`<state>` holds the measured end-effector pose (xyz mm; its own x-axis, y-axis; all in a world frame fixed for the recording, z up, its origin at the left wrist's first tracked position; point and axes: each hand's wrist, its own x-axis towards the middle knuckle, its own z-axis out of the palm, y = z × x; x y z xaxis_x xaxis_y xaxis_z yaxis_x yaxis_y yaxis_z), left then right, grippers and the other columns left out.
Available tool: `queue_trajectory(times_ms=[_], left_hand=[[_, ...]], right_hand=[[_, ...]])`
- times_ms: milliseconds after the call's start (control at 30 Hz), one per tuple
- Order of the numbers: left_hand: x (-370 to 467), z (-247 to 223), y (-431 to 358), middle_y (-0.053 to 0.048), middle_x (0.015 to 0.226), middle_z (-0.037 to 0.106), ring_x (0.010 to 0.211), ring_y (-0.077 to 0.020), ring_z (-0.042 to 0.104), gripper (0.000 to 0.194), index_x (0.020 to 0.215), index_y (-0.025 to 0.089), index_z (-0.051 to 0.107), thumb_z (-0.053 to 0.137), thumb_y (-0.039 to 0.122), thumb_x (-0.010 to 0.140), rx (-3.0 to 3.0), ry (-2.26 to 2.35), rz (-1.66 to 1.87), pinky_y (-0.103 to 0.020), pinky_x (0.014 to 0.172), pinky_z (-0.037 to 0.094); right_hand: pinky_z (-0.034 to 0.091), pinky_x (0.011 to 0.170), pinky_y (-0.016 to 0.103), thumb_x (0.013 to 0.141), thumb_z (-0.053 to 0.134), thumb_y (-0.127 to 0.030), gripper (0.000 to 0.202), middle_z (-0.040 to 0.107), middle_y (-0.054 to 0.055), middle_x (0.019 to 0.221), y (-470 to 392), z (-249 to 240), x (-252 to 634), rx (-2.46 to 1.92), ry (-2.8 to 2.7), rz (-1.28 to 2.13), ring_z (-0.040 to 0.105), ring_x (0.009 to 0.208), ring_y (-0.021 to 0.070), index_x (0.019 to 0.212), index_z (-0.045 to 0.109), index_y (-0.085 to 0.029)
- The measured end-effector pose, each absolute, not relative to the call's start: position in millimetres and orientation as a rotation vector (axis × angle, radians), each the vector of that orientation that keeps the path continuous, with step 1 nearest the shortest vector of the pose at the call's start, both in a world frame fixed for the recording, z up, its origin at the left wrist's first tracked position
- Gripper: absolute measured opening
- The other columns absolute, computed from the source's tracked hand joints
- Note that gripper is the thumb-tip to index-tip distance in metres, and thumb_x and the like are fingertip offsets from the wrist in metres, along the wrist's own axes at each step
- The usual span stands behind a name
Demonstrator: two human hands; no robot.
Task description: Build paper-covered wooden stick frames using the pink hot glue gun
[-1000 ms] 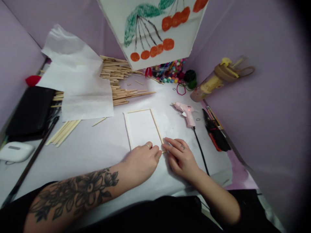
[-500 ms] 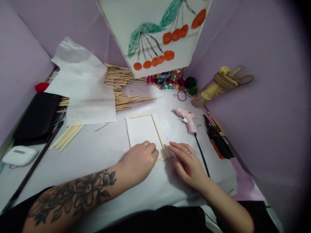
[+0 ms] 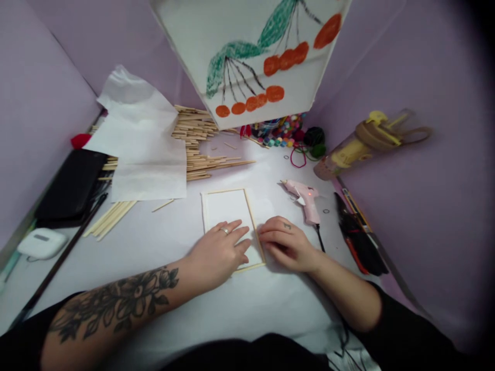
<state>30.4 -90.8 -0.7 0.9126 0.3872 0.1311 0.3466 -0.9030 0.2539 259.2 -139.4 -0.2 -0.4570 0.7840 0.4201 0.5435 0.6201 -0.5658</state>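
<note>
A white rectangular card [image 3: 228,207] edged with thin wooden sticks lies on the white-covered table in front of me. My left hand [image 3: 222,250] rests over its lower left part, fingers spread and holding nothing. Beside the right-hand stick edge [image 3: 251,214] is my right hand [image 3: 288,245], its fingers bent together, with the fingertips at that edge. Whether they hold anything is too small to make out. A pink glue gun [image 3: 307,201] with a red light lies to the right, just beyond my right hand, its black cord running toward me.
Wooden sticks [image 3: 197,123] lie partly under white sheets [image 3: 149,175] at the back left. A cherry drawing [image 3: 247,77] hangs over the back. On the right are a bottle [image 3: 351,149] and dark-handled tools [image 3: 361,245]; on the left, a black case [image 3: 67,190] and white earbud case [image 3: 42,243].
My left fingers have spread from a curled pose over the card. My right hand has drawn its fingers together against the right edge. The whole view has shifted slightly.
</note>
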Motion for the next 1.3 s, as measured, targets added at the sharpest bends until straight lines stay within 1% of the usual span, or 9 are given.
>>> queue_trajectory(times_ms=[100,167,233,300,433,567,733,967,1300], left_hand=[[30,1,-85,-0.013,0.133,0.056,0.129,-0.031,0.045,0.034,0.12,0.014,0.06,0.055,0.033,0.092,2.848,0.654,0.215,-0.048,0.103,0.041],[30,2,-80,-0.013,0.139,0.051,0.134,-0.0328,0.039,0.043,0.127,0.014,0.055,0.056,0.037,0.091,2.854,0.744,0.153,-0.049,0.105,0.038],[31,3,-75,-0.014,0.145,0.044,0.139,-0.0343,0.031,0.052,0.133,0.014,0.05,0.056,0.044,0.09,2.852,0.812,0.074,-0.051,0.107,0.035],[32,3,-71,-0.016,0.149,0.038,0.142,-0.0348,0.024,0.061,0.137,0.015,0.045,0.054,0.05,0.089,2.834,0.846,-0.013,-0.052,0.108,0.033],[34,3,-65,-0.017,0.152,0.031,0.143,-0.0366,0.017,0.071,0.144,0.017,0.037,0.052,0.058,0.088,2.772,0.886,-0.154,-0.055,0.108,0.03],[35,2,-64,-0.017,0.154,0.028,0.143,-0.039,0.017,0.072,0.145,0.018,0.036,0.051,0.059,0.087,2.745,0.894,-0.214,-0.057,0.108,0.03],[33,-3,-64,-0.017,0.154,0.028,0.143,-0.0383,0.016,0.072,0.146,0.019,0.034,0.05,0.059,0.088,2.763,0.889,-0.172,-0.057,0.108,0.029],[35,-3,-64,-0.017,0.154,0.027,0.143,-0.0387,0.016,0.073,0.146,0.019,0.034,0.051,0.059,0.087,2.746,0.885,-0.184,-0.057,0.108,0.028],[35,0,-64,-0.016,0.154,0.026,0.143,-0.0392,0.017,0.073,0.146,0.018,0.034,0.049,0.061,0.087,2.749,0.885,-0.209,-0.056,0.109,0.027]], right_hand=[[0.049,0.092,0.048,0.085,0.05,-0.012,0.037,0.065,0.011,0.112,-140,-7,259,-1.138,-2.154,0.417,0.058,0.106,0.0238,0.121,0.054,-0.021],[0.043,0.101,0.054,0.086,0.05,-0.016,0.046,0.059,0.014,0.126,-138,-9,260,-1.208,-2.198,0.405,0.049,0.122,0.0277,0.132,0.046,-0.019],[0.037,0.106,0.057,0.087,0.05,-0.02,0.054,0.051,0.015,0.138,-135,-11,261,-1.275,-2.246,0.415,0.036,0.134,0.031,0.14,0.038,-0.017],[0.035,0.107,0.058,0.087,0.049,-0.022,0.06,0.044,0.015,0.145,-134,-13,261,-1.333,-2.287,0.437,0.026,0.14,0.0329,0.145,0.033,-0.016],[0.034,0.108,0.059,0.087,0.049,-0.023,0.067,0.036,0.014,0.151,-133,-15,259,-1.409,-2.349,0.466,0.018,0.143,0.0344,0.149,0.027,-0.014],[0.033,0.108,0.06,0.087,0.048,-0.022,0.067,0.035,0.012,0.152,-134,-17,257,-1.449,-2.381,0.47,0.017,0.144,0.0337,0.15,0.025,-0.015],[0.032,0.108,0.062,0.085,0.049,-0.022,0.067,0.033,0.008,0.154,-135,-17,257,-1.488,-2.402,0.478,0.019,0.143,0.0338,0.149,0.028,-0.021],[0.032,0.106,0.064,0.084,0.05,-0.021,0.068,0.036,0.007,0.153,-134,-17,255,-1.494,-2.398,0.478,0.02,0.143,0.0354,0.149,0.03,-0.023],[0.028,0.109,0.062,0.084,0.05,-0.023,0.063,0.035,0.006,0.153,-134,-16,255,-1.527,-2.417,0.474,0.015,0.143,0.0348,0.145,0.036,-0.018]])
